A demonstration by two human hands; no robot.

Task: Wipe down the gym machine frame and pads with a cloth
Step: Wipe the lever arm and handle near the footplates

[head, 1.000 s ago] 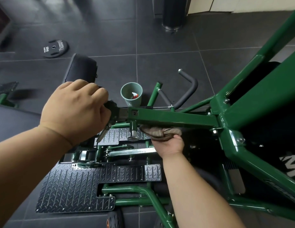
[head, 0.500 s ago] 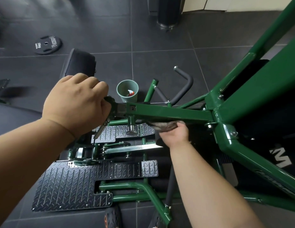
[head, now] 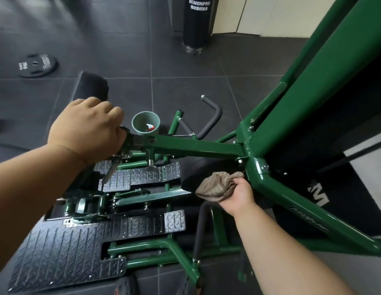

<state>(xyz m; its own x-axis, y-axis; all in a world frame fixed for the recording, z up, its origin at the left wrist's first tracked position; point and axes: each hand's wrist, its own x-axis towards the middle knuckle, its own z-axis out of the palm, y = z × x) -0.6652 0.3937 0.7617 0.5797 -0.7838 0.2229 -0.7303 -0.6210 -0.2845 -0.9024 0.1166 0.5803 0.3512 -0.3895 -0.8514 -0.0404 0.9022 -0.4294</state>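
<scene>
Left hand point(head: 87, 133) is gripping the green steel frame arm's point(head: 198, 146) black end; right hand point(head: 238, 192) is clutching a bunched brown cloth point(head: 216, 187) below it.

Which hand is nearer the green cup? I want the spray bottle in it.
Left. The left hand grips the bar end right beside the green cup; the right hand holds the cloth lower down.
</scene>
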